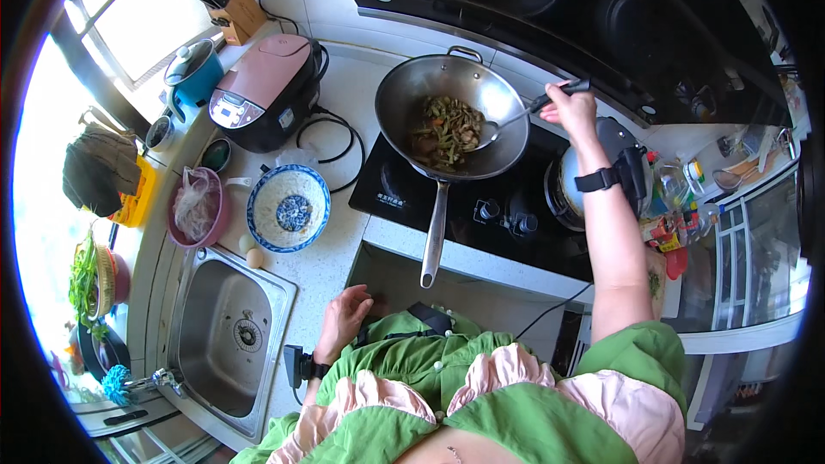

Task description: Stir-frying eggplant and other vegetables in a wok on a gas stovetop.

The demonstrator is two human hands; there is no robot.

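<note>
My right hand (570, 109) grips the black handle of a metal ladle (493, 134), whose head rests among the food in a steel wok (509, 93). The food is a heap of cooked green and brown pieces (448, 129), lying in the bottom of the pan. The wok sits on the left side of a black glass gas hob (393, 183), its long steel handle (435, 232) pointing towards me. My left hand (345, 319) hangs beside my waist near the counter edge, fingers loosely bent and apart, holding nothing.
A blue-and-white bowl (290, 180), two eggs (253, 256) and a pink basin (225, 206) with a plastic bag stand left of the hob. Behind them is a rice cooker (264, 77). The sink (219, 316) lies at left. A lidded pan (573, 187) occupies the right burner; bottles (673, 183) stand beyond.
</note>
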